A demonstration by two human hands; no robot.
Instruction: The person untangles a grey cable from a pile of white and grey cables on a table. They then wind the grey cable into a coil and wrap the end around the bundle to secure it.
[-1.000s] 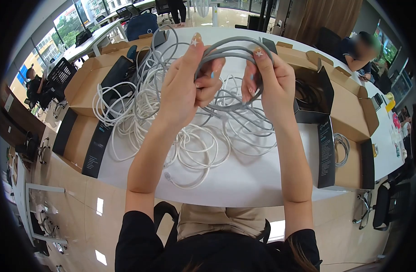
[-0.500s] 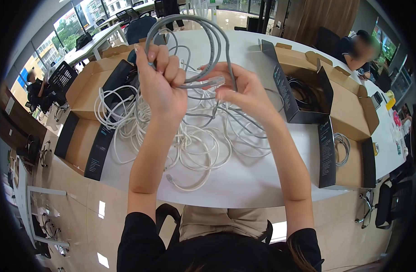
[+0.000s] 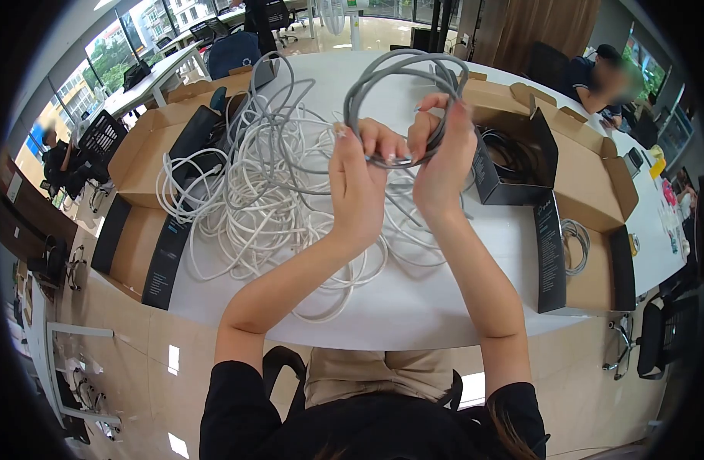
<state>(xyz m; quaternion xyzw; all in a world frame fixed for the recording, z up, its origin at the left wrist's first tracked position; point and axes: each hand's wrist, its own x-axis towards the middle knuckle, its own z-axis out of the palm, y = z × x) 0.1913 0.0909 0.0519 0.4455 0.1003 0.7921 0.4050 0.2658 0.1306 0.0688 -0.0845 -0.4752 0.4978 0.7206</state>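
A coiled grey network cable (image 3: 405, 63) is held up above the table between both hands. On the coil's left side, my left hand (image 3: 361, 176) is closed around its lower strands. Opposite it, my right hand (image 3: 448, 157) grips the right side of the same coil. The cable's plug does not show clearly now. Beneath and to the left lies a tangled heap of white network cables (image 3: 252, 207), with loose grey cable (image 3: 279, 138) looping over its top.
On the left stands an open cardboard box (image 3: 141, 238). To the right, one open box (image 3: 513, 153) holds a black cable coil, and a nearer box (image 3: 585, 268) holds a grey coil (image 3: 576, 244). A person (image 3: 597, 80) sits at the table's far right.
Both hands have shifted the grey coil to the right. My left hand moved right, closer to my right hand, which now grips the coil's right side. The plug seen earlier is hidden.
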